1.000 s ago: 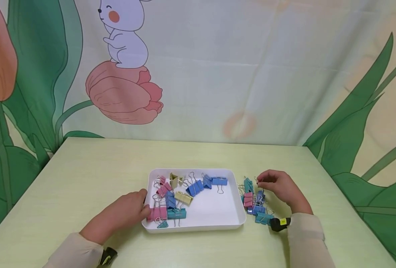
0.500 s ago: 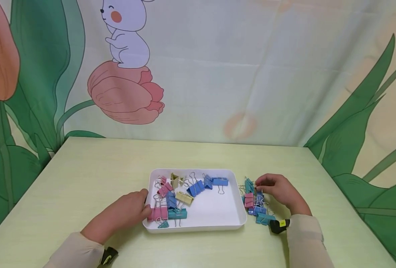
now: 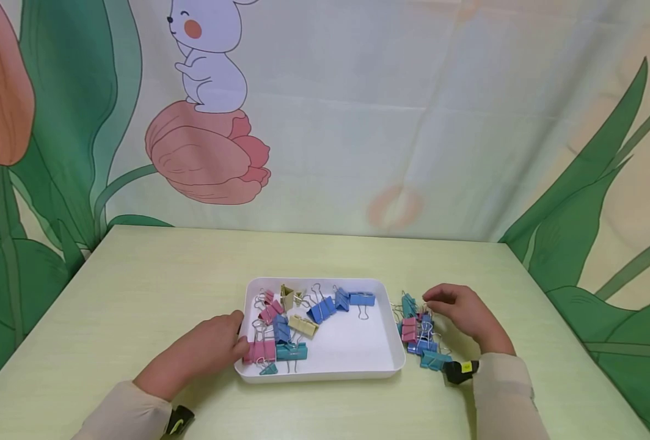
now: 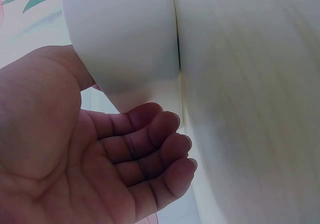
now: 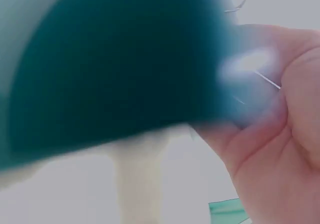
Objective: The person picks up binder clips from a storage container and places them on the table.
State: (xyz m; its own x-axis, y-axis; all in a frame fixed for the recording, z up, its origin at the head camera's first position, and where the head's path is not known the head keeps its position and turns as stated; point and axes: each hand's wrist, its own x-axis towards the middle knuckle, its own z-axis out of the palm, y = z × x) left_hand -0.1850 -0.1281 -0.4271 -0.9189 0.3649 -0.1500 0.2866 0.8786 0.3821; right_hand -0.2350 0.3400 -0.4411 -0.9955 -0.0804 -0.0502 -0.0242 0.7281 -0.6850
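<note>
A white tray (image 3: 352, 360) holds several coloured binder clips, among them a yellow clip (image 3: 303, 326), a teal clip (image 3: 291, 351) and a blue clip (image 3: 322, 310). My left hand (image 3: 206, 347) grips its left end, thumb over the rim; curled fingers (image 4: 167, 151) lie against the outer wall. Right of the tray, a pile of clips includes a pink clip (image 3: 408, 330) and a front teal clip (image 3: 435, 359). My right hand (image 3: 459, 310) is over the pile's back, fingertips together at a wire handle; whether they pinch it is unclear. A blurred teal shape mostly hides that hand's fingers in the right wrist view.
The pale wooden table (image 3: 165, 275) reaches back to a printed cloth (image 3: 325, 122) with flowers and a rabbit. Loose clips lie close against the tray's right wall, some wire handles touching or overlapping. Dark devices (image 3: 460, 370) sit at both wrists.
My right hand dips to the pile, then rises slightly and shifts right. A small reddish bit near its fingertips now sits lower, among the piled clips. My left hand and the tray stay put.
</note>
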